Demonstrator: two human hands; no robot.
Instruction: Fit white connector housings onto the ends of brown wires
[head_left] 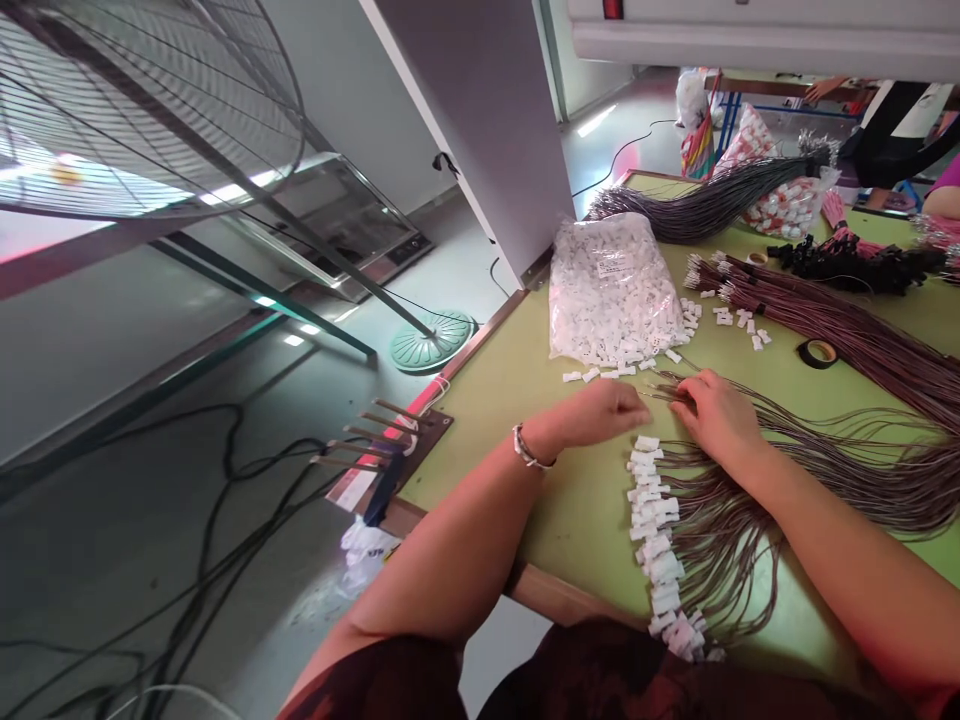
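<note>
My left hand [600, 412], with a bracelet at the wrist, is closed with its fingertips pinched just above the top of a column of white connectors [654, 520]. Whatever it pinches is too small to make out. My right hand [716, 415] lies over the brown wires [840, 470], its thumb and fingers curled round a few wire ends. Brown wires run from the white connectors to the right, under my right forearm. Loose white connectors [600, 375] lie beyond my hands, in front of a clear bag of connectors [611, 290].
Black tape [817, 353] and bundled wires [847, 320] lie on the green table [480, 440]. A pegged block [427, 435] sits at its left edge. A partition [487, 130] rises behind, and a fan [150, 100] stands left. Another person's hand [821, 90] shows at the back right.
</note>
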